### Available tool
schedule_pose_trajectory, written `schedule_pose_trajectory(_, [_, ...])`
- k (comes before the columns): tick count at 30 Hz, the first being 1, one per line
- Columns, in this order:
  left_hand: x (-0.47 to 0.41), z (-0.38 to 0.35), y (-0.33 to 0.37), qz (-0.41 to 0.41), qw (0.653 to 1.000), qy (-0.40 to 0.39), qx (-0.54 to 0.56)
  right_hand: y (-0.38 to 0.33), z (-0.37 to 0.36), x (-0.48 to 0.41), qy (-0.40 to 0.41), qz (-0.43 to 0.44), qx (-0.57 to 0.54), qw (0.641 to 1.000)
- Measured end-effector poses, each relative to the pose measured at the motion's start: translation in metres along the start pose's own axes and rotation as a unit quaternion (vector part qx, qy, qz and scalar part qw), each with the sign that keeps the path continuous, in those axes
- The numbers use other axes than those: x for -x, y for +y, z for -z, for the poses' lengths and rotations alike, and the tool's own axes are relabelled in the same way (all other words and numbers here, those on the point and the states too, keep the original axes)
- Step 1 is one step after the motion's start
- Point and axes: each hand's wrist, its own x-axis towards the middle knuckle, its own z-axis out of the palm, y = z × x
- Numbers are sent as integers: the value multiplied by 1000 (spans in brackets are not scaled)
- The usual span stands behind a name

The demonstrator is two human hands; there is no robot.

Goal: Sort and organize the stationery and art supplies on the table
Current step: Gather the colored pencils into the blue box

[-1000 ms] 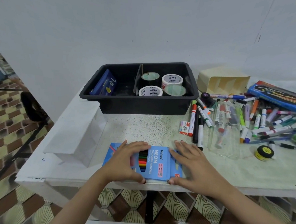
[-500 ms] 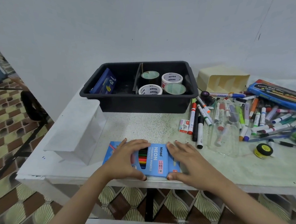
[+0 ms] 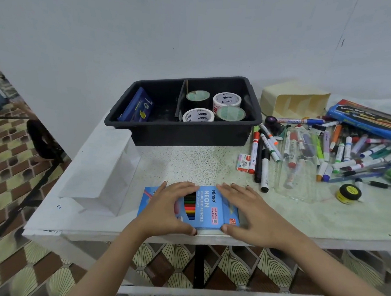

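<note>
Left hand [image 3: 168, 209] and right hand [image 3: 252, 210] clasp the pencil box [image 3: 205, 208] between thumbs and fingers at the desk [image 3: 189, 161] near edge. White box [image 3: 102, 165] just left, black tray [image 3: 190, 133] behind, markers [image 3: 265, 168] right.

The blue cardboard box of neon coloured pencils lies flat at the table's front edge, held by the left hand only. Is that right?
Not quite. The head view shows both hands holding the blue cardboard pencil box: the left hand its left part, the right hand its right end. It does lie flat at the front edge of the speckled table.
</note>
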Motion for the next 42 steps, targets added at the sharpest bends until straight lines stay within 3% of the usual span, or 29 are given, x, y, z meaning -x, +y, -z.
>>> schedule_pose_trajectory(6, [2,-5,9,19,998,49,-17,-1,-10,9,92,-33,-95,991])
schedule_pose_trajectory(10, [-4,-9,20,19,990,138,24,-10,-10,8,188,-71,-187,962])
schedule_pose_trajectory(13, [-11,-10,35,30,982,178,59,-15,-1,4,205,-91,-261,939])
schedule_pose_trajectory(17, [-20,-13,53,50,981,184,26,-17,17,2,179,-81,-419,886])
schedule_pose_trajectory(21, [-32,-21,74,66,984,166,-10,-14,36,-2,176,-86,-497,845])
schedule_pose_trajectory(25, [-44,-14,85,77,987,116,77,2,58,-5,180,-126,-515,829])
schedule_pose_trajectory(29, [-47,6,92,127,947,68,288,23,80,-6,163,-131,-491,845])
schedule_pose_trajectory(33, [-47,14,93,174,888,54,421,33,93,-11,161,-114,-510,838])
schedule_pose_trajectory(37, [-54,18,93,179,853,116,477,29,96,-21,169,-78,-543,819])
schedule_pose_trajectory(42, [-67,38,89,184,827,224,481,8,86,-42,100,-39,-562,820])
